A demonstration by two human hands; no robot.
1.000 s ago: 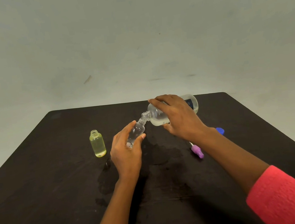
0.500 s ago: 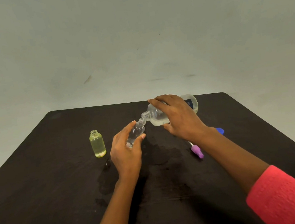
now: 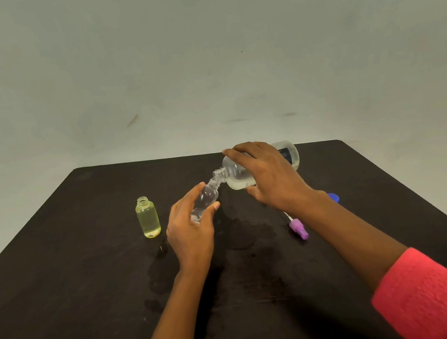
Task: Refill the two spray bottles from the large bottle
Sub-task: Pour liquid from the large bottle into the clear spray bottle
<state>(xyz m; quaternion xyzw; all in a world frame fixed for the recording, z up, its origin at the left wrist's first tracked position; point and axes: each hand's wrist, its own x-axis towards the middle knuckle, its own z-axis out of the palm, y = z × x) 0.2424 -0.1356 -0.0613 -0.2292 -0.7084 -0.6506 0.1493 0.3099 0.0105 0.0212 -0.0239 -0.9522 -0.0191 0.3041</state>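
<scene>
Now we count three bottles on or above the black table (image 3: 60, 273): one large bottle (image 3: 236, 177) and two small spray bottles, both without their heads. We also count one purple spray head (image 3: 298, 229), one blue cap (image 3: 334, 198) and two grips.

The right grip (image 3: 271, 180) is clamped over the body of the large bottle, the fingers on top and the thumb below. This bottle is held above the table near the far edge, a little to the right of the middle. Its long axis is almost level. The mouth points to the left edge and slightly down, and the base points to the far right corner. Some clear liquid lies in its lower side.

The left grip (image 3: 190, 229) is curled around the clear spray bottle (image 3: 206, 199), with the thumb on one side and the fingers on the other. This bottle is tilted. Its long axis goes from the near left up to the far right, and its open mouth touches the mouth of the large bottle.

The yellow spray bottle (image 3: 148, 218) stands upright and open on the table, toward the left edge from the left grip and apart from it.

The purple spray head lies flat near the right forearm. The blue cap shows just behind this arm, toward the right edge. Wet patches (image 3: 241, 234) are seen on the table below the grips.
</scene>
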